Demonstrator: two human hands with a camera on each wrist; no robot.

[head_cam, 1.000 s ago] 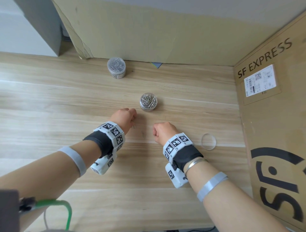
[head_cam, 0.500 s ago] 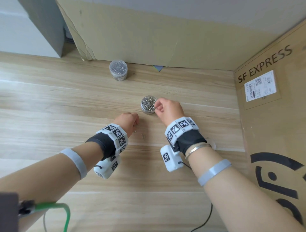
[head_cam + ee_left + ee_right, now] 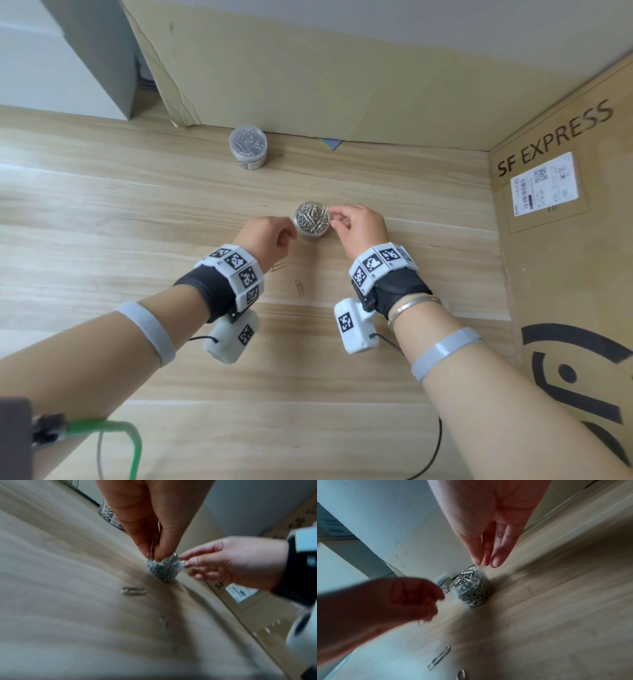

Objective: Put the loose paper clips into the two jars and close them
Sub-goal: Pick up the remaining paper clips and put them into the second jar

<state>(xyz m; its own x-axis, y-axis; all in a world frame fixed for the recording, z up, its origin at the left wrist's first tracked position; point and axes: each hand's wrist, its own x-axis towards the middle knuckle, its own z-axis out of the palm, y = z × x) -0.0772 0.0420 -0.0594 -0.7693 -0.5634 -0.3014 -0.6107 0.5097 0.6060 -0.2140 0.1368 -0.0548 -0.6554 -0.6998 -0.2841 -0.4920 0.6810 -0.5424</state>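
- Since half a second ago the left hand has risen from the bench to the open jar; the right hand stays at its rim.
- The left hand pinches one paper clip between thumb and fingertip, just above the jar's heap.
- The right hand's fingers hang straight and relaxed over the rim, holding nothing.
- Two loose clips lie on the bench near the wrists; the closed jar stands far back by the cardboard.
- The box on the right reads "SF EXPRESS".
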